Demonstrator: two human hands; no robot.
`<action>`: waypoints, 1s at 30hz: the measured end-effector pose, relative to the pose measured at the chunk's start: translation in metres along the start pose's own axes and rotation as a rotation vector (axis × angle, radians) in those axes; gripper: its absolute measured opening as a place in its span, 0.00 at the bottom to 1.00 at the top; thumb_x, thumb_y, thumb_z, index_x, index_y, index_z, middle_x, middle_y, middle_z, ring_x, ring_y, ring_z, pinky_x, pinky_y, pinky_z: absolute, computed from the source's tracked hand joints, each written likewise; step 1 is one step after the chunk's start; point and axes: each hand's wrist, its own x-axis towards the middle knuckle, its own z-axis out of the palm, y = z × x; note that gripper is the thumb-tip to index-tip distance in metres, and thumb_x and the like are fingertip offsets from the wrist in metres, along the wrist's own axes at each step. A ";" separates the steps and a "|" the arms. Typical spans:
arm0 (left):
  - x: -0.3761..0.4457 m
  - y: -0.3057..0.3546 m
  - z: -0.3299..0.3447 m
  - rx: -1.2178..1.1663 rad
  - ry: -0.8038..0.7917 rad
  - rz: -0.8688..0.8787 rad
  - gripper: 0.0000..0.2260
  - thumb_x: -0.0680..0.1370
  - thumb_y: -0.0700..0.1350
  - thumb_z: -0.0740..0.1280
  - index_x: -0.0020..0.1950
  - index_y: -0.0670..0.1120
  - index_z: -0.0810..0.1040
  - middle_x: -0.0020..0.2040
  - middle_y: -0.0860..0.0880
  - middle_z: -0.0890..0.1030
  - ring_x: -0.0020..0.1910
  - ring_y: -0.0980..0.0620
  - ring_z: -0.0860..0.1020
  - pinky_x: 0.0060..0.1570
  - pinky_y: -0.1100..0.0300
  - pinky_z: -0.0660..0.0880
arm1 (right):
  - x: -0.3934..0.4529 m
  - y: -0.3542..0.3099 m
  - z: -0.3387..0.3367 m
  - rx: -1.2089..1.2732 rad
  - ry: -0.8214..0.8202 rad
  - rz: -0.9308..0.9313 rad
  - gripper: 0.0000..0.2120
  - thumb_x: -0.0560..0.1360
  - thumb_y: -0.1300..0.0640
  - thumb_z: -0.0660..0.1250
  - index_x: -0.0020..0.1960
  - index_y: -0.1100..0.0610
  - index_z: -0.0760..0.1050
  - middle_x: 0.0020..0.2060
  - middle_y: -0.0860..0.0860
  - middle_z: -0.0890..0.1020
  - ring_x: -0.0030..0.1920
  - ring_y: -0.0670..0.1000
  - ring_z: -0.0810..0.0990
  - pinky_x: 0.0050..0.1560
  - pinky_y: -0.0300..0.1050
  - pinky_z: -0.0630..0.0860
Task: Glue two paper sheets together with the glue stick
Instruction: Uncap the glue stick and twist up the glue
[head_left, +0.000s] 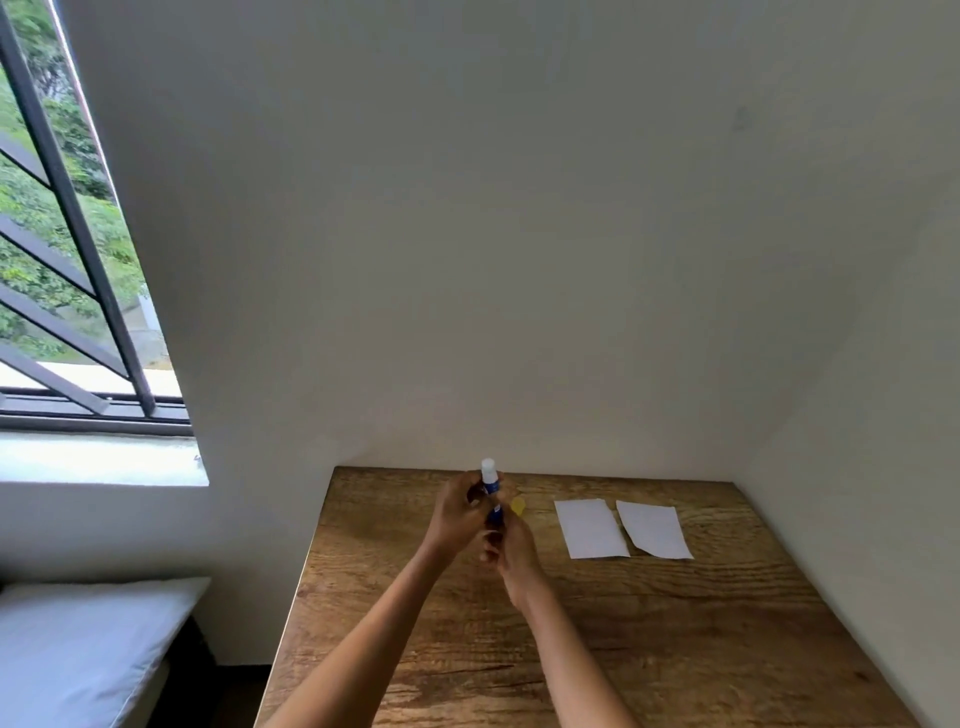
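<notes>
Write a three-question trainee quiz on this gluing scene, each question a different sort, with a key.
1. True or false: the glue stick lies flat on the table.
2. How many paper sheets lie on the table?
3. The yellow cap sits: A) on the glue stick, B) on the table left of the sheets, C) on a sheet.

Key: 1 false, the left hand and right hand hold it upright. 2 two, left sheet and right sheet. 3 B.
</notes>
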 end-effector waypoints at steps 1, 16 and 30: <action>0.000 -0.003 -0.001 0.003 -0.003 -0.004 0.07 0.73 0.36 0.68 0.39 0.47 0.76 0.31 0.56 0.74 0.28 0.66 0.72 0.29 0.74 0.67 | 0.003 0.001 -0.002 -0.085 0.040 -0.053 0.13 0.79 0.48 0.56 0.45 0.53 0.76 0.35 0.49 0.77 0.32 0.46 0.72 0.32 0.37 0.68; 0.015 -0.065 0.021 0.003 0.061 -0.191 0.15 0.75 0.37 0.67 0.62 0.42 0.74 0.56 0.46 0.74 0.54 0.52 0.76 0.53 0.62 0.72 | 0.066 0.023 -0.004 -0.775 0.037 -0.421 0.07 0.78 0.58 0.61 0.49 0.54 0.78 0.42 0.49 0.83 0.40 0.45 0.80 0.40 0.33 0.74; 0.016 -0.081 0.029 0.043 0.092 -0.243 0.16 0.77 0.43 0.64 0.65 0.46 0.70 0.58 0.48 0.72 0.55 0.53 0.73 0.57 0.59 0.72 | 0.094 0.034 -0.001 -0.786 0.002 -0.390 0.06 0.77 0.57 0.62 0.51 0.54 0.76 0.45 0.48 0.81 0.45 0.47 0.80 0.45 0.36 0.77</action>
